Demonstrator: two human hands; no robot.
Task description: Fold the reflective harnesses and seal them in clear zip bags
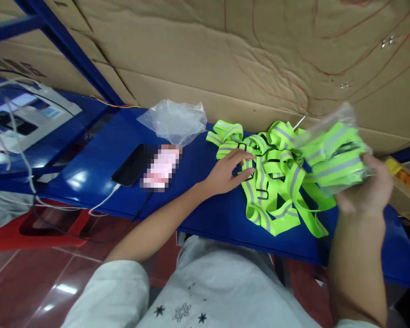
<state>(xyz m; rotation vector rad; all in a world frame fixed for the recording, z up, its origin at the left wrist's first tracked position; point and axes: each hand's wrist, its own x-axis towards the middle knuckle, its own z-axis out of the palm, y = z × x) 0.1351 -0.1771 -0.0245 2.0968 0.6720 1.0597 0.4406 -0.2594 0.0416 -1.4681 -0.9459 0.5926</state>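
A loose tangle of neon-yellow reflective straps [295, 180] with grey stripes and black buckles lies on the blue table. At its left edge is my left hand [230, 173], thumb and fingers apart, touching or just over the straps; nothing is gripped in it. My right hand [369, 187] holds a clear plastic bag of folded reflective straps [340, 159] above the right side of the pile. This bag is slightly blurred, and part of my right fingers is hidden behind it.
A crumpled clear plastic bag [177, 120] lies at the back of the blue table [198, 214]. Left of my arm are a black phone [131, 165] on a white cable and a pixelated pink item [162, 166]. Cardboard [191, 54] lines the back; an open box [408, 187] stands right.
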